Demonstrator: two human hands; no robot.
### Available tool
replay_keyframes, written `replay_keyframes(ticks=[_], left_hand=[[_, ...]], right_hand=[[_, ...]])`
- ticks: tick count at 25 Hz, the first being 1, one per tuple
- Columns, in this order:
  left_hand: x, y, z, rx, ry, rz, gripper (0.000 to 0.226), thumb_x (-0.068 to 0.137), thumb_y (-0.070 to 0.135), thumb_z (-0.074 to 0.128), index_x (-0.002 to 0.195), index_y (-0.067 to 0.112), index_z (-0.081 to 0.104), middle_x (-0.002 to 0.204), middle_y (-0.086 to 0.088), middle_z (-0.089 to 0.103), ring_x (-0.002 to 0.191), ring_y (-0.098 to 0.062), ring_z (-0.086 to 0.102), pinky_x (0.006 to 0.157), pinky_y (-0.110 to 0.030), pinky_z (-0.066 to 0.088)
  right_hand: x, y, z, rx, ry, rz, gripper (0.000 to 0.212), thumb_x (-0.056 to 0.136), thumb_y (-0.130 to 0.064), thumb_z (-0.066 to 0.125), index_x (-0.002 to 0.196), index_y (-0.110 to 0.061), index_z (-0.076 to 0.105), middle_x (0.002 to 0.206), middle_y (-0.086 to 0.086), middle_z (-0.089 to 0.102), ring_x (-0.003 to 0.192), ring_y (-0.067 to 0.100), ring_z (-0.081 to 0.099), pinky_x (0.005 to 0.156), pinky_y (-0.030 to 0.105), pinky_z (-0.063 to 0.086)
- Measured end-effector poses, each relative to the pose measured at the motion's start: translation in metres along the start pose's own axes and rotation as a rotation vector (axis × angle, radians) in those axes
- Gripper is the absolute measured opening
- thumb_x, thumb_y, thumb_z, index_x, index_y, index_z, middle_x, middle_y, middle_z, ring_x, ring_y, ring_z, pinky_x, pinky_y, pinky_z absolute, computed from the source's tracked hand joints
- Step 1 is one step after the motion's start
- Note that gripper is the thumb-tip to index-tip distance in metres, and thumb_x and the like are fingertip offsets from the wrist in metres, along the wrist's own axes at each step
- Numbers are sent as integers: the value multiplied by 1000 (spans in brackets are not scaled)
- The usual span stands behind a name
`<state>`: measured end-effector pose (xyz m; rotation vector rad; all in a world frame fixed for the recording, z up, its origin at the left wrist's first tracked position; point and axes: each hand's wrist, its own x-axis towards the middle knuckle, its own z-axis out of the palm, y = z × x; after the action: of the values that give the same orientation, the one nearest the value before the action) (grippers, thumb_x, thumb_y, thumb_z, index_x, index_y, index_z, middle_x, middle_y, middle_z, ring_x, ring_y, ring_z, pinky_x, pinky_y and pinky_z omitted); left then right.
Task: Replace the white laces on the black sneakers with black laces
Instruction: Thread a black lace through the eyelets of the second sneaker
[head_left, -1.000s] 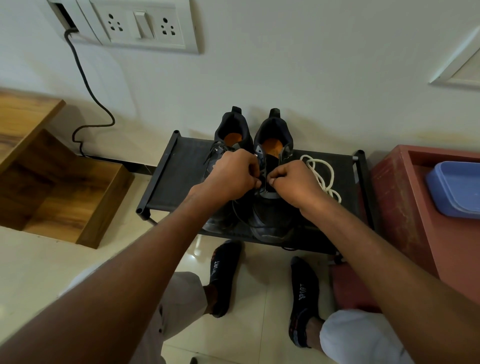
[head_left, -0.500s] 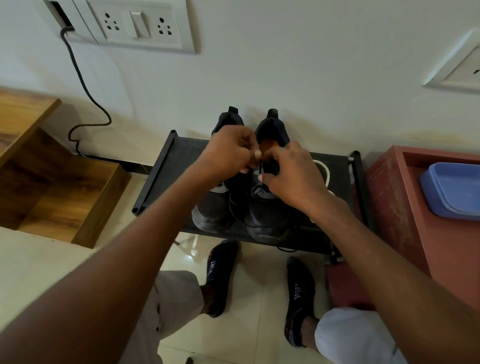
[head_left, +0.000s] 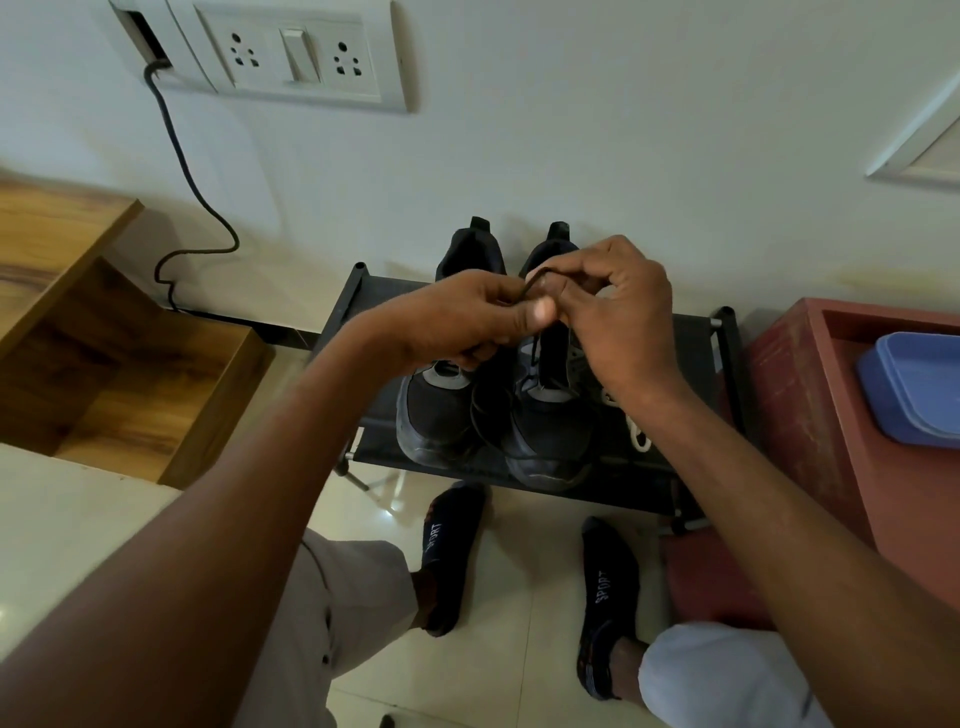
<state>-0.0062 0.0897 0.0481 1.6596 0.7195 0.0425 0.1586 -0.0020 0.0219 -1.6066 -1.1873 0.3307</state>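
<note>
**Black lace going into the right shoe, much lacing left**

I see both hands raised above the shoes, close together. The left hand (head_left: 467, 317) pinches a black lace (head_left: 530, 288) between thumb and curled fingers, and the right hand (head_left: 618, 312) pinches the same lace just beside the left fingertips. The lace makes a small arch between the two pinches, and a thin strand runs down from the fingers to the right shoe (head_left: 550, 415).

The right shoe stands directly under the fingers, and the left shoe (head_left: 436, 405) is below the left fingers, both on a black rack (head_left: 696, 364). A white lace (head_left: 636, 434) lies on the rack under the right wrist, so I judge it is already removed. I think only the lowest eyelets of the right shoe are threaded. For the left shoe, I cannot tell if it has a lace.
</note>
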Motion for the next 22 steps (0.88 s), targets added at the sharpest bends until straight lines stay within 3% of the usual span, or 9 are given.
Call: replay_keyframes(ticks=[2, 4, 6, 8, 11, 14, 16, 19, 22], left_hand=[[4, 2, 8, 132, 10, 75, 15, 95, 34, 72, 91, 20, 73, 61, 7, 46, 54, -12, 37, 50, -22, 33], [12, 1, 10, 188, 229, 162, 23, 102, 25, 67, 80, 24, 74, 59, 6, 49, 54, -14, 40, 52, -25, 35], [16, 6, 6, -34, 419, 260, 29, 106, 26, 59, 84, 18, 76, 64, -3, 47, 55, -17, 38, 51, -28, 32], [15, 13, -2, -296, 524, 378, 34, 109, 32, 53, 89, 16, 76, 77, -13, 47, 60, -21, 37, 54, -33, 29], [17, 14, -6, -462, 595, 386, 39, 110, 37, 48, 84, 21, 72, 91, -16, 61, 74, -28, 48, 59, -37, 31], [18, 0, -8, -128, 545, 75, 35, 110, 36, 50, 94, 10, 67, 64, 2, 56, 57, -14, 57, 52, -25, 40], [13, -11, -6, 167, 319, -67, 31, 104, 39, 60, 104, 9, 69, 64, 2, 51, 49, -8, 48, 48, -21, 39], [4, -11, -3, 174, 91, -27, 11, 99, 34, 70, 105, 26, 75, 69, 1, 53, 60, -17, 44, 51, -23, 39], [8, -7, 1, 129, 113, 42, 7, 99, 25, 70, 99, 26, 76, 62, 9, 54, 56, -12, 43, 50, -21, 38]], right_hand=[[-1, -5, -2, 40, -40, -14, 11, 89, -16, 79, 100, -20, 82, 97, 1, 65, 83, 5, 65, 73, 16, 54], [2, -4, -3, 97, -130, 33, 21, 89, -15, 78, 110, -21, 79, 101, 7, 64, 84, 16, 68, 76, 31, 62], [8, 3, -5, 180, -209, 162, 32, 89, -9, 74, 119, -20, 75, 101, 6, 63, 87, 21, 66, 87, 45, 60], [9, 9, -9, 47, -381, 233, 29, 93, -9, 72, 119, -20, 76, 98, -2, 65, 89, 12, 64, 90, 39, 57], [-2, 14, -6, -372, -610, 98, 19, 97, -27, 73, 114, -21, 81, 101, -5, 74, 89, 7, 66, 77, 16, 48], [1, 9, -3, -248, -359, 112, 15, 95, -28, 77, 107, -20, 82, 95, -9, 67, 79, 1, 59, 70, 14, 42], [7, 3, -5, -60, -169, 41, 8, 92, -24, 80, 100, -22, 82, 96, -5, 66, 81, 3, 61, 75, 18, 47], [3, -4, -3, 12, -120, -49, 7, 91, -20, 80, 97, -21, 82, 97, 0, 64, 83, -2, 59, 76, 10, 45], [-2, -2, 2, -2, -88, -57, 9, 93, -19, 77, 100, -20, 82, 96, -2, 63, 83, -5, 59, 77, 10, 46]])
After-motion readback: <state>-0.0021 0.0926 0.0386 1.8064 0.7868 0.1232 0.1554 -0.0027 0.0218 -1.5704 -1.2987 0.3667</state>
